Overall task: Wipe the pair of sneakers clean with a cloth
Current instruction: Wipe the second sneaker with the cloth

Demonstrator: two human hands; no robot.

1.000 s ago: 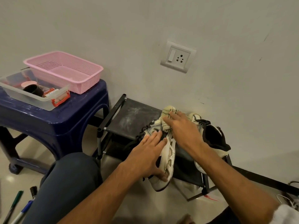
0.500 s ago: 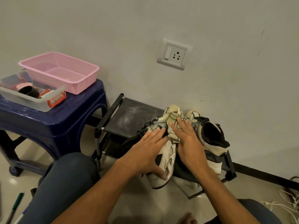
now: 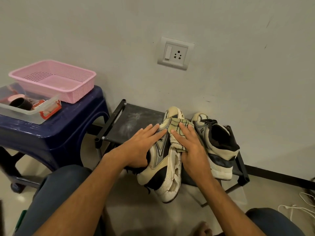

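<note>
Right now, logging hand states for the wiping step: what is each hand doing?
Left hand: open, flat fingers steady the tipped sneaker.
Right hand: open, straight fingers press the cloth on its sole.

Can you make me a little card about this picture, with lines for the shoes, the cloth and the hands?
Tipped sneaker: on its side, on the black rack
Upright sneaker: beside it, on the right
Cloth: on the tipped sneaker's sole
Right hand: presses the cloth
Left hand: flat on the tipped sneaker
</note>
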